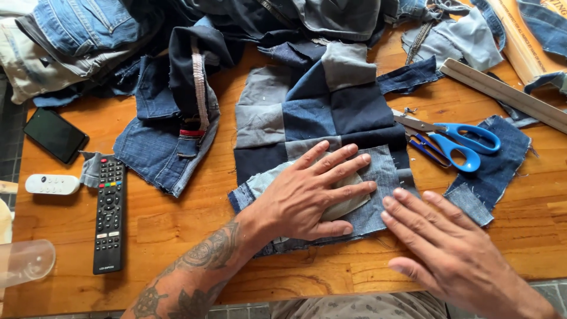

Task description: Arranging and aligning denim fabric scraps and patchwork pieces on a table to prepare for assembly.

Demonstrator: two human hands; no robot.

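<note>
A patchwork of denim squares (313,112) in grey, blue and dark navy lies on the wooden table (177,230). My left hand (313,195) rests flat, fingers spread, on a pale rounded piece (348,207) lying on a lighter denim piece (378,171) at the patchwork's near edge. Beside it, my right hand (449,248) lies flat with fingers apart, its fingertips on the right edge of that same denim. Neither hand grips anything.
Blue-handled scissors (455,142) lie right of the patchwork on a denim scrap (490,171). Piled jeans (165,118) cover the far side. A black remote (109,212), a small white remote (52,184) and a phone (55,134) lie left. Wooden strips (508,94) are at right.
</note>
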